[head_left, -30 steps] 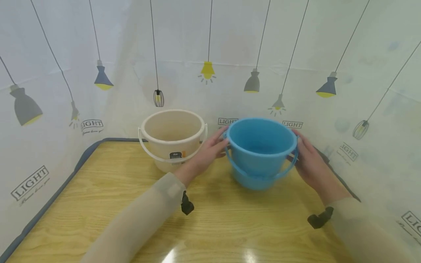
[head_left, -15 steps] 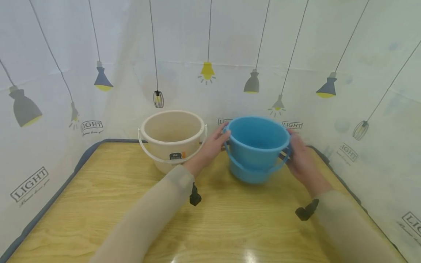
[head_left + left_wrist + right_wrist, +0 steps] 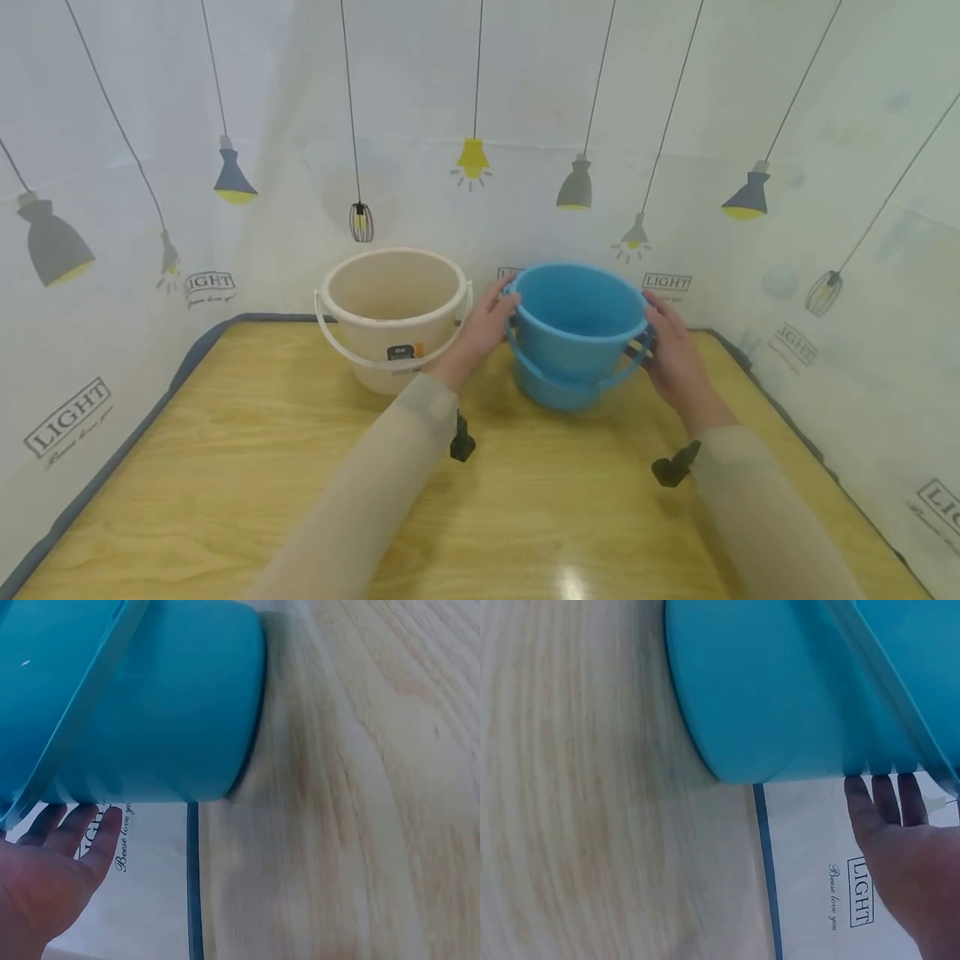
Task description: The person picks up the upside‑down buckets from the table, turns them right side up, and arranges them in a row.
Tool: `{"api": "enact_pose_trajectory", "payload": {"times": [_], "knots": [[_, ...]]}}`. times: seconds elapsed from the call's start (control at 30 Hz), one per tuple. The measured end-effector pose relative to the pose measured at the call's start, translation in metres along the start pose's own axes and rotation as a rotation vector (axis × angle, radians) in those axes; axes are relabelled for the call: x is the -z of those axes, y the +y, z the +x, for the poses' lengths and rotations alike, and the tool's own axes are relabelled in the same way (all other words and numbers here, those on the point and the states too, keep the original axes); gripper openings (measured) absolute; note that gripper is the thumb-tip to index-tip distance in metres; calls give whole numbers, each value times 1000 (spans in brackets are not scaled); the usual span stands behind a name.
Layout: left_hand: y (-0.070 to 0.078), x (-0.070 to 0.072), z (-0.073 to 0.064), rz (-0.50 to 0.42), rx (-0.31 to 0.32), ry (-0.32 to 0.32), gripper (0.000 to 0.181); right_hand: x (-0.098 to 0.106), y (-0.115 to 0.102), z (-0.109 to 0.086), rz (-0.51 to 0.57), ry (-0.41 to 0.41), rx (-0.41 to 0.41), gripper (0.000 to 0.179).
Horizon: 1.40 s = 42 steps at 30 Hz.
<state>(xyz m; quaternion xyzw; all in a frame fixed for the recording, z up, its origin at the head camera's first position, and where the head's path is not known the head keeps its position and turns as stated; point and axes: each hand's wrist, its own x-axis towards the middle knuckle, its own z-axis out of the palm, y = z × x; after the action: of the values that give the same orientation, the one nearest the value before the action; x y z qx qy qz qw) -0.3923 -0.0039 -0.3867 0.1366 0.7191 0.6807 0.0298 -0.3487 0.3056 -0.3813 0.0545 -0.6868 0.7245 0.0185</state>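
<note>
A blue plastic bucket (image 3: 577,354) stands upright on the table, its bail handle hanging down in front. At its left side is my left hand (image 3: 480,329), the fingertips just below the rim. My right hand (image 3: 675,350) lies along the opposite side. In the left wrist view, the left hand's extended fingers (image 3: 103,844) reach the wall of the bucket (image 3: 172,712). The right wrist view shows straight fingers (image 3: 862,806) with their tips against the bucket (image 3: 757,705). Left of the blue bucket is a cream bucket (image 3: 375,337) with a dark label and its handle down.
The wood-grain table (image 3: 540,508) has a dark blue edge strip (image 3: 165,392) on the left. White sheeting (image 3: 420,83) printed with hanging lamps closes in the back and both sides. My left forearm (image 3: 382,500) passes in front of the cream bucket's lower right.
Between my two hands the blue bucket has moved left and slightly back, closer to the cream bucket. Both hands travelled with it; the cream bucket stayed where it was.
</note>
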Motion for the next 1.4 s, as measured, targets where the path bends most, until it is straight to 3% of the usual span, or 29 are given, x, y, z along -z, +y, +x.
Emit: {"api": "enact_pose_trajectory", "payload": {"times": [0.27,0.5,0.93,1.07,1.27,1.4], "knots": [[3,-5,-2,37,0,48,58,-11,-6,-1,-46,88,-36,62],[5,-4,3,30,16,47,53,-13,-4,1,-25,131,-24,61],[3,-3,11,56,2,83,59,-12,5,11,-45,156,-13,62],[3,-8,15,35,20,98,58,-9,4,12,-43,155,-20,62],[2,-11,15,-32,98,127,63,-5,4,12,-39,119,-39,62],[-2,-11,12,-104,102,114,64,0,6,9,-107,104,16,64]]}}
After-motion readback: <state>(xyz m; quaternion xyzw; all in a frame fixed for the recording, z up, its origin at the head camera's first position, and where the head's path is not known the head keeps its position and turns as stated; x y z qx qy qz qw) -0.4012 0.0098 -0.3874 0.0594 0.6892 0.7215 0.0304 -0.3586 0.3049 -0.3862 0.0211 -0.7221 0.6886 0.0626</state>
